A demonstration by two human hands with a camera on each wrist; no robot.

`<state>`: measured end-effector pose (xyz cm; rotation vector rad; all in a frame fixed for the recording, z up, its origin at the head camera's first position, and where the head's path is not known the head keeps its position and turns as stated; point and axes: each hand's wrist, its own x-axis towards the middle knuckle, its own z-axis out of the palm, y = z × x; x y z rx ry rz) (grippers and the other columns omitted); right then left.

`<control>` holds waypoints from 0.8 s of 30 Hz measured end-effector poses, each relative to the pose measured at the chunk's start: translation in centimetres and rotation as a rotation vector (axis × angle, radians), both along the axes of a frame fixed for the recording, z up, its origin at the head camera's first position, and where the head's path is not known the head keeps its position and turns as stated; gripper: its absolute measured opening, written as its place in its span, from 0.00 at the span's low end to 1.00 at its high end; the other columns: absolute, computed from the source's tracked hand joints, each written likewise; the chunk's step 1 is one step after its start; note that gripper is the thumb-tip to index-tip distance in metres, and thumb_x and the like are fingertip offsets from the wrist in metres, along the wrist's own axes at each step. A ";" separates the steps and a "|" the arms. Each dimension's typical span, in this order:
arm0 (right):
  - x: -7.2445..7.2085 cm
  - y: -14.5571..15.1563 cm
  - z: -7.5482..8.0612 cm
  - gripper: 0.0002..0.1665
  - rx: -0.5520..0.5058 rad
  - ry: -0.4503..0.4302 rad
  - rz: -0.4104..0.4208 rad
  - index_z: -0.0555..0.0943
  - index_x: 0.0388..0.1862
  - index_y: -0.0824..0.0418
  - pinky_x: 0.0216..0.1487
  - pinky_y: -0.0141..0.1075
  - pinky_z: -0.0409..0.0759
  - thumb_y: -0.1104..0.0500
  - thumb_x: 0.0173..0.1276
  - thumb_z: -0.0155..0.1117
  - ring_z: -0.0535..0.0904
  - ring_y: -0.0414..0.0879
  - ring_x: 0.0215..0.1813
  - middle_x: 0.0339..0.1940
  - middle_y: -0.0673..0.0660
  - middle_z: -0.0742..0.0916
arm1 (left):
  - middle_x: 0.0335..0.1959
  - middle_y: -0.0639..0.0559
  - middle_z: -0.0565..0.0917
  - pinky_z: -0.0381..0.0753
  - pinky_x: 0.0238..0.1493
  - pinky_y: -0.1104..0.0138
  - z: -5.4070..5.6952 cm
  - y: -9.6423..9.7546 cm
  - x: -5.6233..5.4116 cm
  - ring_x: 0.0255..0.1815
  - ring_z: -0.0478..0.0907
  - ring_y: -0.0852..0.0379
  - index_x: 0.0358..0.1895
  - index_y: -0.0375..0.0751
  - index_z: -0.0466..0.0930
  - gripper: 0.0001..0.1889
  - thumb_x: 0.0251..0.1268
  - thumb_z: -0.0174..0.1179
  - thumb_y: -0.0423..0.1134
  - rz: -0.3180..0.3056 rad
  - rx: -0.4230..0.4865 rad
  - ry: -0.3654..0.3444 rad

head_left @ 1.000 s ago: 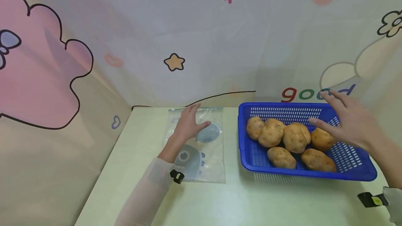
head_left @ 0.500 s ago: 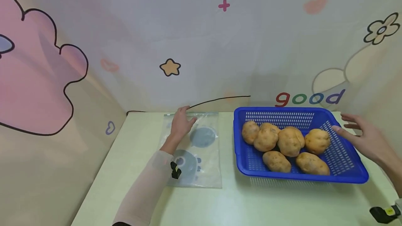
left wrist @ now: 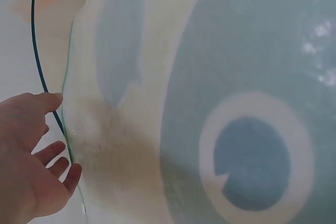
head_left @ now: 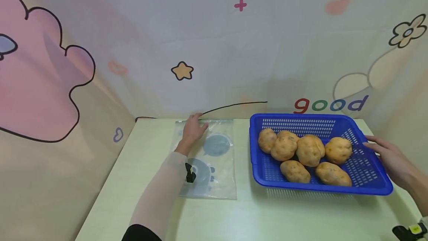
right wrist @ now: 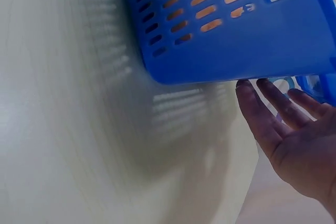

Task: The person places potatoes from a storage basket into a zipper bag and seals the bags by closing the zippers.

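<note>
A pale printed backdrop (head_left: 217, 47), lettered "good", rises behind your bench (head_left: 284, 218); the light green top gives you a flat base to work on. The blue plastic basket (head_left: 321, 188) stands at your right, its far side near the backdrop. The clear zip bag (head_left: 224, 174) with blue animal prints lies flat just beside it, on the left. Your right hand (head_left: 394, 161) is at the basket's right end, fingers extended and seemingly touching it, not clenched. Handle it by the firm rim, gently enough not to tip it. Your left hand (head_left: 192, 131) is at the bag's top edge, fingers loosely bent and apparently released; light contact should avoid creasing the film. The potatoes (head_left: 333, 174) sit inside the basket and could roll if jolted.
</note>
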<state>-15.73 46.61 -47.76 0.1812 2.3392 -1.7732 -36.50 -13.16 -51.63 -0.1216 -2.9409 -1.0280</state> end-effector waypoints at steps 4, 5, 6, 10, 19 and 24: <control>0.3 0.1 -0.3 0.10 -0.041 -0.043 -0.005 0.68 0.61 0.28 0.39 0.47 0.92 0.46 0.89 0.46 0.90 0.48 0.40 0.42 0.38 0.88 | 0.76 0.37 0.70 0.74 0.71 0.45 -0.1 -0.2 -0.1 0.74 0.69 0.36 0.79 0.43 0.68 0.30 0.80 0.62 0.43 -0.019 -0.044 -0.015; 0.4 0.1 -0.3 0.11 -0.053 -0.046 -0.005 0.69 0.62 0.28 0.39 0.48 0.92 0.46 0.89 0.47 0.90 0.48 0.40 0.42 0.38 0.88 | 0.75 0.37 0.71 0.76 0.69 0.45 -0.1 -0.2 0.0 0.73 0.70 0.36 0.79 0.43 0.68 0.29 0.80 0.61 0.42 -0.019 -0.043 -0.018; 0.4 0.1 -0.4 0.12 -0.064 -0.049 -0.004 0.69 0.63 0.28 0.39 0.48 0.92 0.47 0.89 0.47 0.90 0.48 0.40 0.42 0.38 0.88 | 0.74 0.38 0.72 0.77 0.67 0.45 -0.2 -0.3 0.0 0.72 0.70 0.37 0.79 0.43 0.69 0.29 0.80 0.61 0.41 -0.015 -0.047 -0.020; 0.5 -0.1 -0.5 0.16 -0.067 -0.048 -0.003 0.67 0.68 0.28 0.39 0.47 0.92 0.47 0.89 0.47 0.90 0.46 0.41 0.43 0.37 0.88 | 0.68 0.39 0.74 0.80 0.59 0.48 -0.5 -0.5 0.1 0.66 0.73 0.39 0.75 0.42 0.75 0.25 0.78 0.61 0.36 0.004 -0.036 -0.010; 0.8 -0.4 -0.4 0.26 -0.013 -0.061 -0.017 0.56 0.81 0.33 0.39 0.46 0.92 0.46 0.90 0.44 0.89 0.45 0.40 0.41 0.35 0.87 | 0.62 0.39 0.77 0.80 0.59 0.46 -1.3 -0.9 0.4 0.65 0.72 0.36 0.54 0.42 0.90 0.11 0.74 0.64 0.34 0.001 -0.052 0.061; 0.7 -0.6 -0.3 0.41 0.031 -0.071 -0.012 0.41 0.90 0.52 0.39 0.46 0.92 0.44 0.90 0.43 0.89 0.44 0.40 0.41 0.33 0.85 | 0.58 0.40 0.79 0.79 0.59 0.48 -1.4 -1.5 0.7 0.62 0.73 0.37 0.52 0.41 0.90 0.10 0.74 0.63 0.33 -0.020 -0.082 0.042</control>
